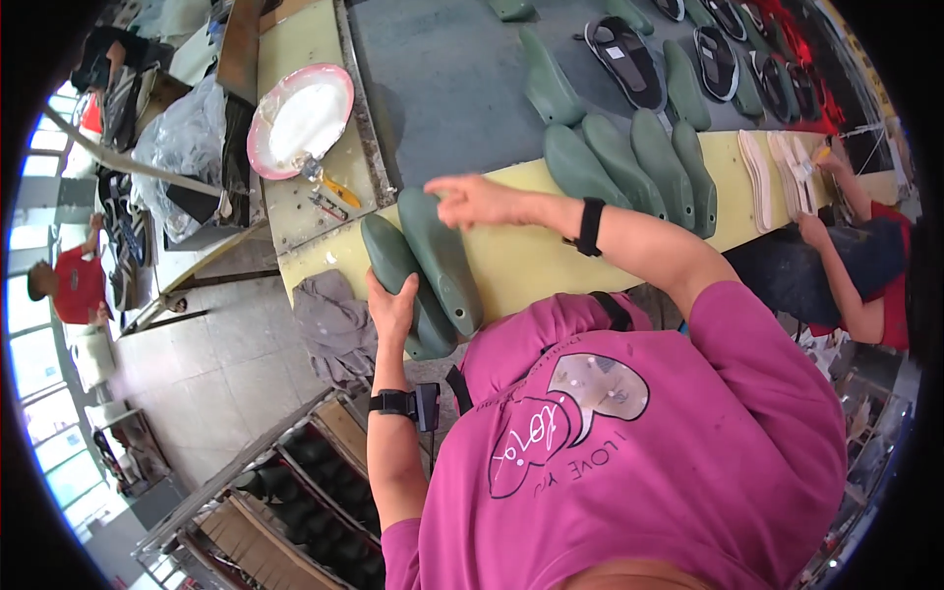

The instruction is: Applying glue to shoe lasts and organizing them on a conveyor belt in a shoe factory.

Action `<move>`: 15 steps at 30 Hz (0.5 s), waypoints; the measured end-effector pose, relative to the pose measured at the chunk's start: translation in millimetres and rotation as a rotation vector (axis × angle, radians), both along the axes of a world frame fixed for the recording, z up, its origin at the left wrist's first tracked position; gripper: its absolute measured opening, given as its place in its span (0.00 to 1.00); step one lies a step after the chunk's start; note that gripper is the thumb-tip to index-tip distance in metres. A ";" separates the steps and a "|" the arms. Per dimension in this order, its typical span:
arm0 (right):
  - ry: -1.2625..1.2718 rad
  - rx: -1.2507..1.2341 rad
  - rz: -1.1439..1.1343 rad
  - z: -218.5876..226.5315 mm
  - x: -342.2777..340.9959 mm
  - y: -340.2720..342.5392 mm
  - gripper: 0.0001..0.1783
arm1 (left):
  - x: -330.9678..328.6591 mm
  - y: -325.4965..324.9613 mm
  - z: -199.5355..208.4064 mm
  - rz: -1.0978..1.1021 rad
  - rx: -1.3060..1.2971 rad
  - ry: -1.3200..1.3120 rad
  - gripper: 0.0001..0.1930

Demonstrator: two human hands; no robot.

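Two green shoe lasts lie side by side at the near left end of the pale yellow bench. My left hand (391,307) is closed on the left shoe last (389,258), its thumb across the upper side. The heel of that last reaches past the bench edge. Over the toe of the other shoe last (441,258) is my right hand (479,202), index finger stretched out to the left and the remaining fingers partly curled. I see nothing held in it; whether it touches the last is unclear. Several more green shoe lasts (629,169) stand in a row to the right.
A pink-rimmed basin (301,120) with white stuff and a yellow-handled brush (336,187) sit at the back left. Sandals (624,61) and lasts lie on the grey surface (433,93) beyond. A grey cloth (339,320) hangs off the bench. At right, a co-worker's hands (824,197) handle pale soles.
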State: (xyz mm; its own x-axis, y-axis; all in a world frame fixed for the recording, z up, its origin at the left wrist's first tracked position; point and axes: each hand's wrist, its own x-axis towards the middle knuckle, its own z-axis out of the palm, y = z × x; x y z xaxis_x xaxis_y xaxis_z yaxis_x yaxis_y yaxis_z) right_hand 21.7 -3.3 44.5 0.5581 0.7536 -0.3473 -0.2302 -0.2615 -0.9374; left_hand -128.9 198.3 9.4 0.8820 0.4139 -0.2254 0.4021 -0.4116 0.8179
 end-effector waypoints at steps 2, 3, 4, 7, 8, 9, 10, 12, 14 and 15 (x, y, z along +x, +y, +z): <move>0.187 0.172 -0.219 14.9 15.1 -3.5 0.27 | -1.7 7.0 -8.0 -0.033 0.071 -0.018 0.38; 0.375 0.333 -0.425 25.9 20.6 -5.8 0.24 | -5.1 10.0 -11.8 -0.056 0.133 -0.037 0.39; 0.372 0.340 -0.418 36.4 26.8 -9.9 0.24 | -5.5 1.5 -7.0 0.051 0.361 -0.095 0.33; 0.548 0.560 -0.525 58.2 40.6 -13.2 0.17 | 15.3 -32.4 53.3 -0.092 0.442 -0.408 0.24; 0.598 0.626 -0.530 62.8 42.8 -10.7 0.17 | 26.0 -52.0 77.9 -0.218 0.207 -0.418 0.18; 0.651 0.691 -0.527 69.4 44.1 -5.0 0.17 | 34.0 -65.0 85.7 -0.323 0.041 -0.354 0.19; 0.661 0.712 -0.522 79.2 43.3 0.1 0.16 | 42.7 -83.7 92.9 -0.390 0.010 -0.314 0.21; 0.650 0.726 -0.502 91.1 46.1 11.6 0.16 | 55.3 -117.4 110.1 -0.524 -0.115 -0.352 0.23; 0.632 0.742 -0.533 105.9 50.8 18.8 0.16 | 63.0 -138.6 122.4 -0.616 -0.319 -0.344 0.26; 0.618 0.747 -0.527 114.7 51.2 22.7 0.16 | 65.4 -142.2 126.7 -0.657 -0.438 -0.309 0.26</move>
State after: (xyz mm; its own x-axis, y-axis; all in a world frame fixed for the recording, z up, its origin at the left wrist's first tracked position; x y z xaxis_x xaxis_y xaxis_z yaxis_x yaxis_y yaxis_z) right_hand 72.9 19.4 159.2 0.7582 0.6085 -0.2340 -0.6300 0.5914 -0.5033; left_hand -63.5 56.1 136.1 0.9609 -0.2732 0.0447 -0.0756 -0.1037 0.9917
